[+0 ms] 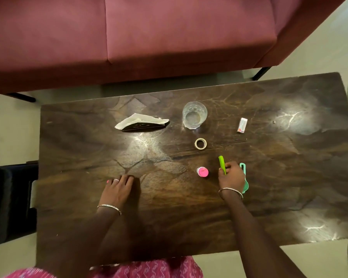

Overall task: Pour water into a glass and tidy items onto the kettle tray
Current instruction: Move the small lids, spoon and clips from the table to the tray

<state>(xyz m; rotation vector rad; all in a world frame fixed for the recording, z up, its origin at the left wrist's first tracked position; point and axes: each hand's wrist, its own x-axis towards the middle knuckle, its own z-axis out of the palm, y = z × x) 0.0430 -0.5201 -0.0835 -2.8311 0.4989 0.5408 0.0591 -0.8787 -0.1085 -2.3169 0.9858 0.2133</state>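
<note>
Glass (194, 114) sits by the bench's (279, 177) far edge, tidying seemingly barely begun: right hand (232, 176) fingers grip a green pen (221, 161), left hand (118, 187) fingers lie flat.

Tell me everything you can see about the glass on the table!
The glass is a clear, round tumbler with dimpled sides and a thick bottom. It stands upright on the dark wooden table, between the napkin holder and a small white box, with a tape roll nearer the person. Only the table touches it. Whether water is inside is hard to tell. The left hand rests on the table and the right hand grips a green stick, both away from it.
</note>
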